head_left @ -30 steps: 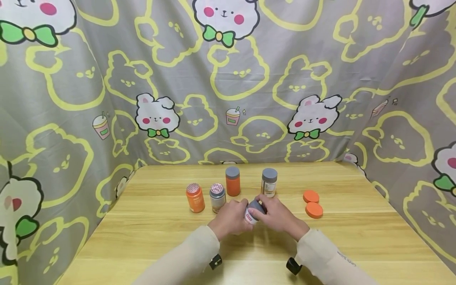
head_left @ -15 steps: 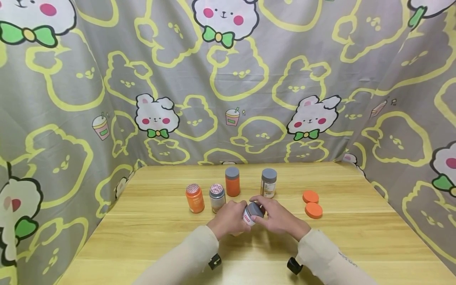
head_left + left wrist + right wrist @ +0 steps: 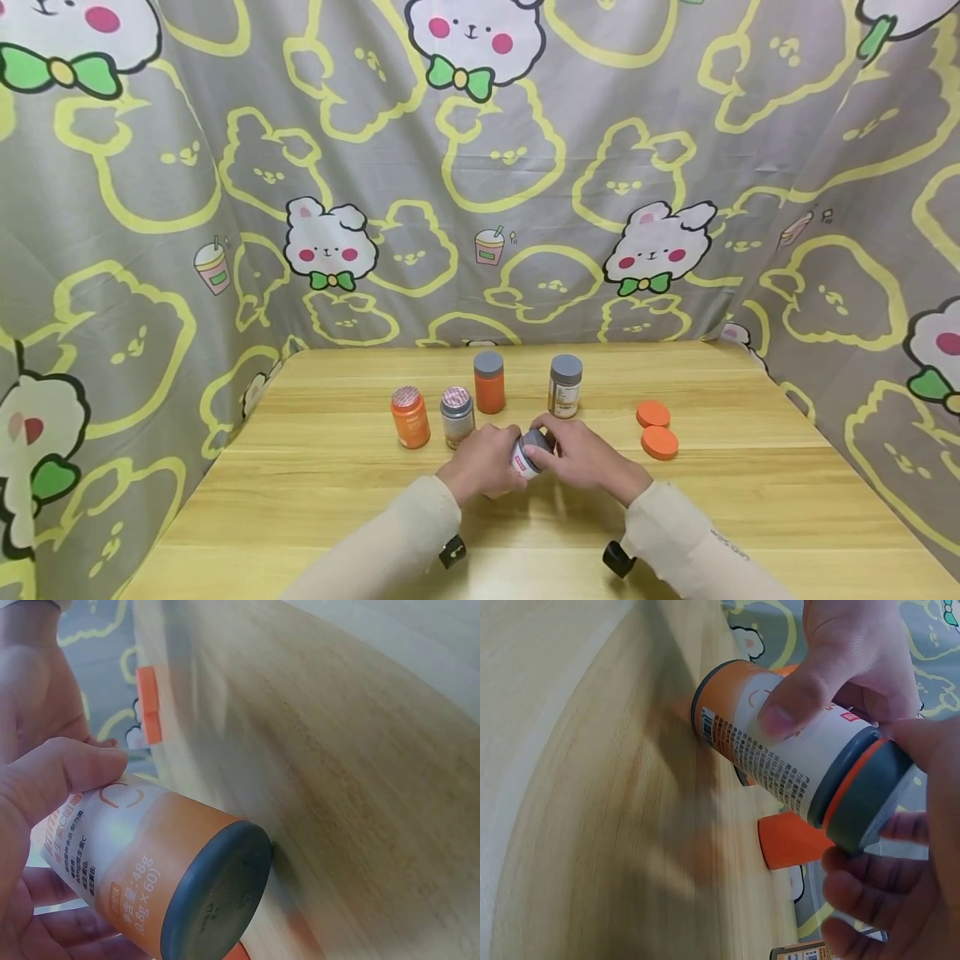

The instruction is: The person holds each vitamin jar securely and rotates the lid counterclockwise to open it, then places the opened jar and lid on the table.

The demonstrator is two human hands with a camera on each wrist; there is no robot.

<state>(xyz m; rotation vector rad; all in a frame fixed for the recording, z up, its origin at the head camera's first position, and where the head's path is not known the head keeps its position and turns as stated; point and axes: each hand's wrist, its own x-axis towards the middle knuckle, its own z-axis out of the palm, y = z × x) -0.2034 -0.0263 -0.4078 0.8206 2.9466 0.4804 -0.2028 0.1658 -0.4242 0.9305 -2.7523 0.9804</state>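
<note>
Tilted just above the wooden table, a white-and-orange supplement bottle (image 3: 150,840) has its dark base toward the left wrist camera. My left hand (image 3: 483,461) grips its printed body, thumb on one side and fingers curled beneath. My right hand (image 3: 588,454) holds the grey lid (image 3: 874,795) at the other end, thumb and fingers around its rim. An orange band shows between lid and neck in the right wrist view. Just beyond my left hand stand a grey bottle (image 3: 458,427) and an orange bottle (image 3: 412,425), both lidless with foil-patterned tops.
Behind the hands stand an orange bottle with a grey lid (image 3: 490,392) and a labelled bottle with a grey lid (image 3: 566,398). Two orange lids, one farther back (image 3: 653,414) and one nearer (image 3: 660,443), lie at the right. A patterned curtain (image 3: 525,208) surrounds the table.
My right fingers have shifted around the lid, loosening at half a second ago and closing on it again. The held bottle's tilt has changed slightly. The other bottles and lids stay put.
</note>
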